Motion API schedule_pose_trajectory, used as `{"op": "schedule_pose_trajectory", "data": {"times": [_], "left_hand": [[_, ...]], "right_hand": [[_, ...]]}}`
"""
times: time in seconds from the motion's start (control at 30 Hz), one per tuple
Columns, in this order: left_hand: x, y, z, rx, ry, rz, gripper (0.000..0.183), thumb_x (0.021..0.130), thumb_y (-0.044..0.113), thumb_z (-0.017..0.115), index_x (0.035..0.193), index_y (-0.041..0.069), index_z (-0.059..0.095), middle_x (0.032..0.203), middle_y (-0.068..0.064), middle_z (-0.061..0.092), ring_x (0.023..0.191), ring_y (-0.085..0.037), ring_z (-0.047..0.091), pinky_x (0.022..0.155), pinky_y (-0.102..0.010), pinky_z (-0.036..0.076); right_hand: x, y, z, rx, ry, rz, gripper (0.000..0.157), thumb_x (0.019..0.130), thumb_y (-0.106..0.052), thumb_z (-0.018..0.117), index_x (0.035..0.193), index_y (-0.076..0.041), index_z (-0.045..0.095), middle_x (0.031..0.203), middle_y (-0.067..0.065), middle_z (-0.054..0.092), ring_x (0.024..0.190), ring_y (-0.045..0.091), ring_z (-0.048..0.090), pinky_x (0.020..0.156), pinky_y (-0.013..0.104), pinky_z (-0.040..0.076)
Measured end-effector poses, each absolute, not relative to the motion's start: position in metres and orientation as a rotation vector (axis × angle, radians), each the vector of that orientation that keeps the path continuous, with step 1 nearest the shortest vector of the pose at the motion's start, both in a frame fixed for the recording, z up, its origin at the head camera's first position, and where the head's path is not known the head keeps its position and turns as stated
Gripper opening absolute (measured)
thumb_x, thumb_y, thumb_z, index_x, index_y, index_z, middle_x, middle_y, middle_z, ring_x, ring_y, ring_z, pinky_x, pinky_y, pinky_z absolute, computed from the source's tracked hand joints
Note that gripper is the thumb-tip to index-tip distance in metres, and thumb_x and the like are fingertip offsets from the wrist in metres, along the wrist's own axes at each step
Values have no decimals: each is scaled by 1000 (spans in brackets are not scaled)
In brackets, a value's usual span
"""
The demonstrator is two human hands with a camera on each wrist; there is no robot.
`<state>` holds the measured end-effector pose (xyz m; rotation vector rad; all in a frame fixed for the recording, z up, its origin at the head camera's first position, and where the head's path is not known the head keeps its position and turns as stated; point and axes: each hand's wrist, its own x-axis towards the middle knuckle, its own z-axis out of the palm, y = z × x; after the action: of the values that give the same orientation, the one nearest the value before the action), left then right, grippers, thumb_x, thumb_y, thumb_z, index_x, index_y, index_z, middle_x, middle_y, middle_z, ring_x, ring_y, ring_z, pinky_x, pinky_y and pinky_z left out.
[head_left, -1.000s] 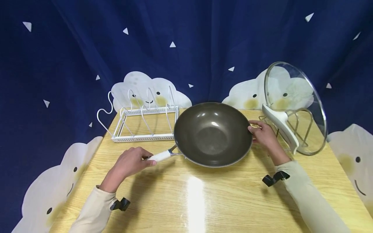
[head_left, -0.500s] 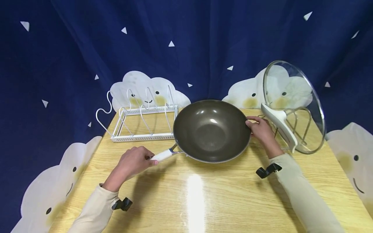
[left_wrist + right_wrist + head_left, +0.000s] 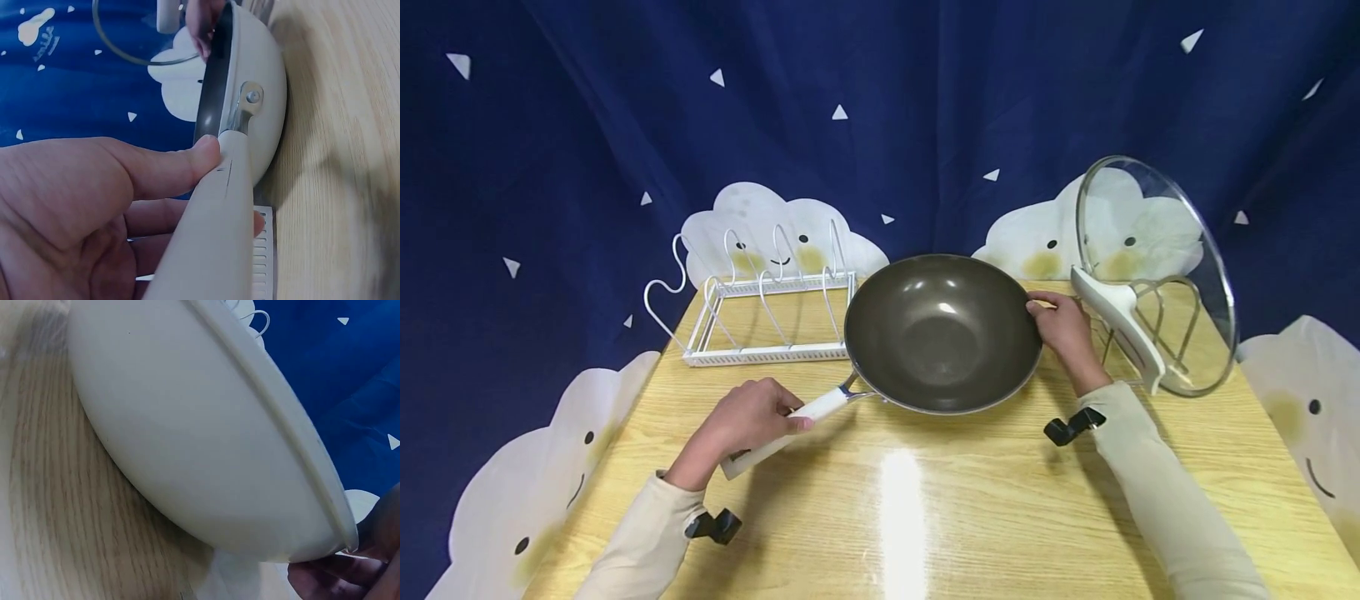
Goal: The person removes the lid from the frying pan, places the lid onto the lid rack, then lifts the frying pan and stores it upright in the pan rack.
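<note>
A wok [image 3: 942, 333] with a dark inside and a cream outer wall [image 3: 187, 425] is in the middle of the head view, its open side tilted toward me. My left hand [image 3: 752, 421] pinches the white handle [image 3: 215, 225], the thumb on one side and fingertips showing past the other. At the opposite side, my right hand [image 3: 1063, 325] grips the rim, thumb on the inner edge and fingers underneath the outer wall. The handle's far end sticks out below the left palm in the head view.
A white wire rack [image 3: 767, 354] stands at the back left, close beside the wok. On the right, a glass lid [image 3: 1180, 225] with a white handle [image 3: 1120, 321] leans upright in a metal wire stand [image 3: 1187, 325]. A dark blue curtain [image 3: 880, 100] hangs behind the wooden table [image 3: 1000, 517].
The wok has shifted slightly left and away from me, its right side swinging back with my right hand. More of the handle now shows beneath the left hand.
</note>
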<state>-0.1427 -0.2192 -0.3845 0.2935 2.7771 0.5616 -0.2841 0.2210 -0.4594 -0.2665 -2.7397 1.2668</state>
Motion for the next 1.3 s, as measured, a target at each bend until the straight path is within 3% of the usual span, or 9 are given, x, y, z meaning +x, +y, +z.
{"op": "schedule_pose_trajectory", "data": {"times": [0.27, 0.47, 0.9, 1.1, 1.3], "left_hand": [[-145, -212, -384, 324, 2675, 620, 12, 90, 31, 79, 96, 21, 82, 70, 8, 66, 62, -10, 58, 57, -30, 47], [-146, -213, -388, 357, 2628, 674, 9, 90, 32, 79, 86, 24, 80, 66, 9, 63, 62, -10, 57, 57, -30, 46], [-142, -213, -390, 430, 2565, 747, 15, 90, 34, 78, 90, 19, 80, 68, 8, 65, 63, -9, 57, 60, -30, 47], [-141, -212, -395, 416, 2538, 784, 19, 90, 36, 78, 95, 17, 81, 74, 6, 69, 67, -10, 60, 63, -30, 50], [-141, -213, -403, 434, 2464, 896, 19, 91, 34, 78, 93, 15, 80, 71, 6, 67, 65, -11, 60, 62, -31, 50]], "right_hand": [[-292, 223, -455, -277, -2735, 1276, 38, 104, -27, 55, 134, -7, 67, 136, 21, 63, 121, 41, 59, 100, 52, 44], [-299, 221, -454, -282, -2724, 1295, 36, 104, -25, 57, 133, -7, 68, 136, 21, 63, 120, 39, 59, 99, 50, 46], [-311, 213, -451, -328, -2673, 1392, 34, 101, -21, 61, 128, -3, 70, 135, 21, 63, 127, 37, 56, 103, 47, 45], [-315, 209, -451, -372, -2657, 1474, 35, 102, -22, 60, 130, -3, 69, 133, 22, 65, 116, 36, 62, 90, 41, 52], [-319, 210, -453, -413, -2644, 1557, 36, 102, -23, 60, 130, -2, 69, 131, 22, 65, 115, 32, 60, 78, 26, 48]]}}
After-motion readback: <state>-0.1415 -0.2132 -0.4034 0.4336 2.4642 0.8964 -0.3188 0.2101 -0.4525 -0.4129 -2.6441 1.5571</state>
